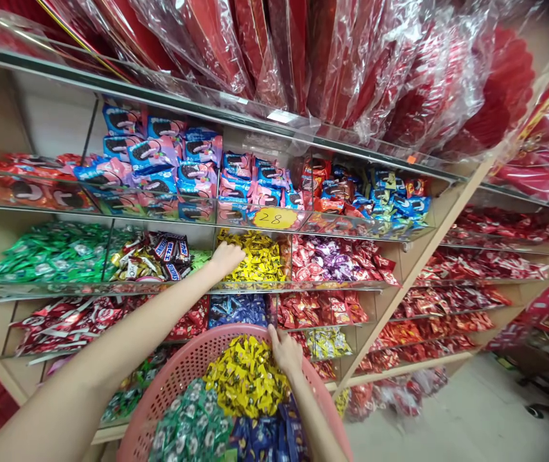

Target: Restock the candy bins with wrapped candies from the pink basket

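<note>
Head view, from the left: green sweets (38,253) fill 1 shelf section, with brown-wrapped bars (173,253) right of them. Below, a pink basket (171,378) holds green packets (190,420), a yellow heap (250,375) and blue packets (267,439). Above it, the left hand (228,256) is at the left side of the shelf's yellow sweets (261,260), fingers curled; I cannot tell whether they pinch any. A yellow label (274,218) above reads 28. Farther right, the right hand (286,351) grips the basket's far rim, near red and purple sweets (334,260) on the shelf.
</note>
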`<state>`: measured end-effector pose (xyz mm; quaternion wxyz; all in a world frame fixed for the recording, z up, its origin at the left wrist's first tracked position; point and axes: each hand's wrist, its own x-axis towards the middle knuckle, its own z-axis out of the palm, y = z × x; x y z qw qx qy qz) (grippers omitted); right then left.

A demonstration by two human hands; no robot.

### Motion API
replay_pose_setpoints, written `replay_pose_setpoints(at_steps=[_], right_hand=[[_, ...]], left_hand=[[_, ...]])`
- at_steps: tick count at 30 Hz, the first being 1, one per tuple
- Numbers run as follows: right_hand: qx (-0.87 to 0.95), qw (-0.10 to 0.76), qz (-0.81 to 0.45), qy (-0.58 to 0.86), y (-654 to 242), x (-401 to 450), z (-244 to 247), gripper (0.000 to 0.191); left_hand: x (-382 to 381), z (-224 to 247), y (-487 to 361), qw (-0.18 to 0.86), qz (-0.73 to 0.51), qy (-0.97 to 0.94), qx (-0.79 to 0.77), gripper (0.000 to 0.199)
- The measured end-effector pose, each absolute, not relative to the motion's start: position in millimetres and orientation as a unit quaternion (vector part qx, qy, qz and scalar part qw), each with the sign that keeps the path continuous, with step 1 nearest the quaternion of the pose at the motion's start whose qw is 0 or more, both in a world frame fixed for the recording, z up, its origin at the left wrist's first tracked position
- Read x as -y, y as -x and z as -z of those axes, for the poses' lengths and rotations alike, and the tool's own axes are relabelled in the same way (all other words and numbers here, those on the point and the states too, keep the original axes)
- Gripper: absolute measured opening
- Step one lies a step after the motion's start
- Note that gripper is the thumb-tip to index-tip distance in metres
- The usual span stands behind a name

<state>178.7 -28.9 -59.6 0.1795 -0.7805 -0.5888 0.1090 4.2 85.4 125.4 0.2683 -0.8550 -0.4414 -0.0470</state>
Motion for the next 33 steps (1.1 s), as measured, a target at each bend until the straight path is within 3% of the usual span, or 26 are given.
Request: replay_pose_setpoints(at_steps=[8,12,15,19,22,28,33], right_hand=[[0.596,0.157,-0.104,0.781,-177.7,32.0,59.1,0.064],[0.594,0.169,-0.1,0.78,-177.4,32.7,60.7,0.064],[0.591,0.163,-0.103,0.783,-177.7,33.3,61.2,0.066],[0.585,0.166,-0.112,0.786,-176.9,34.0,59.4,0.066],[0.59,0.172,-0.107,0.782,-174.9,33.7,56.4,0.064],[0.6,0.161,-0.105,0.777,-172.5,32.6,50.7,0.064],[0.604,0.156,-0.107,0.775,-170.3,31.9,49.5,0.065]], left_hand=[[-79.5,-124.3,-8.7,0.263,0.124,0.837,0.463,0.017],[-65.7,-131.5,-8.2,0.206,0.206,0.83,0.476,0.019],[-49.9,-135.0,-5.8,0.065,0.308,0.826,0.468,0.019],[-28.3,-133.4,1.4,-0.252,0.369,0.781,0.437,0.02],[-15.9,-125.2,10.6,-0.364,0.364,0.743,0.427,0.019],[0.8,-69.7,35.0,-0.304,0.267,0.812,0.421,0.016],[15.1,-12.9,50.7,-0.038,0.128,0.88,0.456,0.02]])
